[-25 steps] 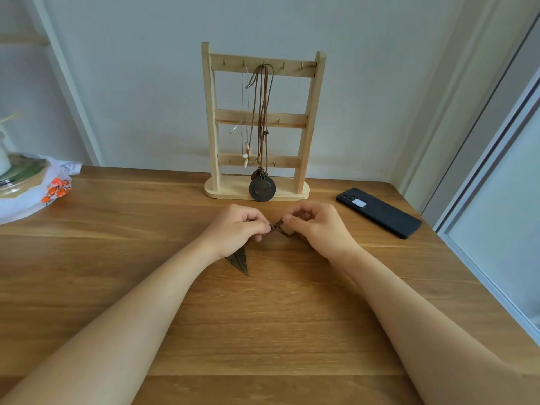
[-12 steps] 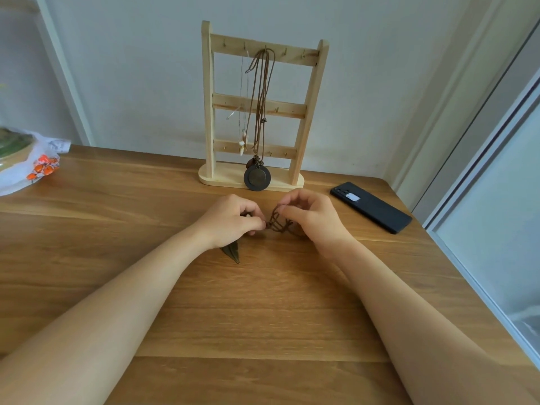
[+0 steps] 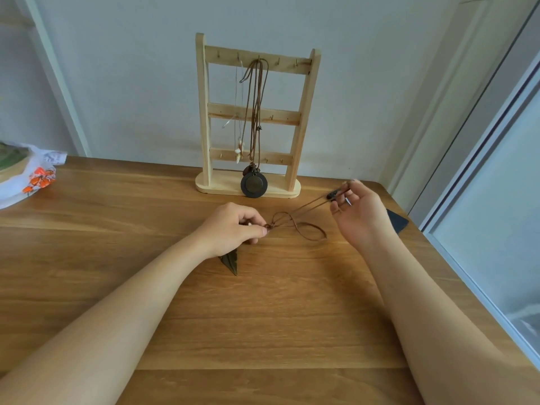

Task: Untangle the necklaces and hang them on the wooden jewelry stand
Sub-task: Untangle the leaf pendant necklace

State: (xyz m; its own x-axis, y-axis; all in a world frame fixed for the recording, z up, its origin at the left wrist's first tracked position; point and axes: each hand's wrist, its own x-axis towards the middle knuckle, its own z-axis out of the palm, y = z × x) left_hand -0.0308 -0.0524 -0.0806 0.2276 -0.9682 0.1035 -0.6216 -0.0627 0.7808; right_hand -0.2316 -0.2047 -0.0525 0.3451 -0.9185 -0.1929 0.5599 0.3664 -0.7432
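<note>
A wooden jewelry stand (image 3: 304, 118) stands at the back of the table against the wall. On its top rail hang a brown cord necklace with a round dark pendant (image 3: 254, 184) and a thin clear necklace with small white beads (image 3: 239, 153). A brown cord necklace (image 3: 304, 228) lies looped on the table between my hands. My left hand (image 3: 233, 226) pinches the cord near its knot; a dark leaf-shaped pendant (image 3: 230, 261) pokes out beneath that hand. My right hand (image 3: 361, 213) holds the cord's end raised to the right, with two strands stretched taut.
A black phone (image 3: 396, 220) lies behind my right hand, mostly hidden. A plastic bag with orange print (image 3: 32, 178) sits at the table's left edge. A window frame runs along the table's right edge (image 3: 467, 287).
My right hand has pulled away from the left, up and to the right, drawing the cord out into straight strands with a loose loop left on the table. My left hand stayed put.
</note>
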